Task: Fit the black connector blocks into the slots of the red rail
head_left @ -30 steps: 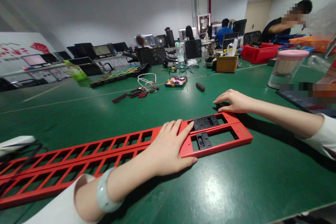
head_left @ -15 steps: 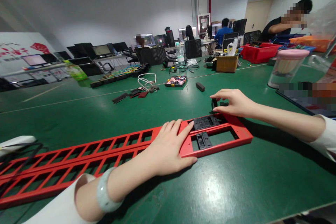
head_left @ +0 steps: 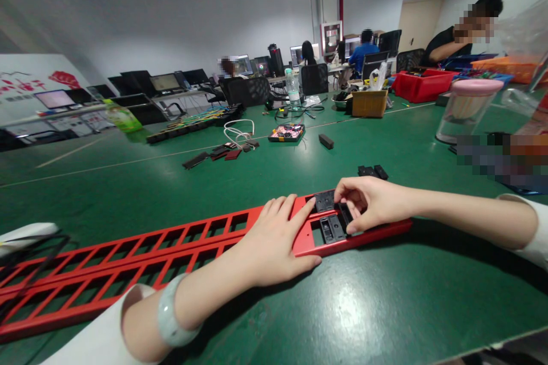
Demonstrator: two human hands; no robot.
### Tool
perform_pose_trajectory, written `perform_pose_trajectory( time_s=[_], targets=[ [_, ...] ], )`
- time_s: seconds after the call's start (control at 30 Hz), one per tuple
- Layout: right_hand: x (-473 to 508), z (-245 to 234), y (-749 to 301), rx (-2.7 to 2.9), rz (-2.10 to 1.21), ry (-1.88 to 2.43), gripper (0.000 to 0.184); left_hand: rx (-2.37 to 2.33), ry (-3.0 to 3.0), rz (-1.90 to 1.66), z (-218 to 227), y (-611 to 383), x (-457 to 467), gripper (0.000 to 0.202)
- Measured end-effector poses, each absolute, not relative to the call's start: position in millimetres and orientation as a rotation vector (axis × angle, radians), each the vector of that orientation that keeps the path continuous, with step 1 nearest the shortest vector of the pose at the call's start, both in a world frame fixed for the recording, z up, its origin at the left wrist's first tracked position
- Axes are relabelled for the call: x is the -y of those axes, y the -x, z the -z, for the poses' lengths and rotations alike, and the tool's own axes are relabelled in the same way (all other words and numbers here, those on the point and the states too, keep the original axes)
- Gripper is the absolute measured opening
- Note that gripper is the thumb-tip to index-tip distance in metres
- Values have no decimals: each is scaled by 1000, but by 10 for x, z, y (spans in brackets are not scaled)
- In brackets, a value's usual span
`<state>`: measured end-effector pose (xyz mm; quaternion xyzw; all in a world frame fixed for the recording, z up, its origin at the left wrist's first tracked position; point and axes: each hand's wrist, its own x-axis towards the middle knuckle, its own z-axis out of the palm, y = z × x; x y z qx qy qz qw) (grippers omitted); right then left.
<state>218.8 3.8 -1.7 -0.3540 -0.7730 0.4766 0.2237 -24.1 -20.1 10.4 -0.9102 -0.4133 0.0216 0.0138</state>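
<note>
Module (head_left: 344, 214), black, pinched in right hand (head_left: 372, 202) | carried from beyond red slotted frame (head_left: 303, 242) to its near opening, beside two seated modules (head_left: 333, 230) | left hand (head_left: 276, 242) flat on frame, open | green tabletop (head_left: 308, 319) stretches past frame's near edge, right end

The red frame (head_left: 303, 243) looks like painted metal, smooth with a low sheen, while the black blocks (head_left: 337, 228) look like matt plastic. The green table (head_left: 432, 296) is smooth and glossy, throwing back a pale glare. The bracelet (head_left: 168, 311) resembles polished stone, the white sleeve (head_left: 96, 328) is matt cloth, and the red bin (head_left: 422, 88) appears plastic.
</note>
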Motion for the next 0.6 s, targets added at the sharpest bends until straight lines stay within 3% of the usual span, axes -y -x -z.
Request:
perform_pose_trajectory(
  time_s=[0.17, 0.6],
  targets=[
    [-82, 35, -2202, 2087, -1478, 923, 49, 1271, 2842, -30, -97, 249, 204, 88],
    [-57, 52, -2191, 2102, -1365, 903, 47, 1289, 2825, -97, -106, 242, 201, 90]
  ],
)
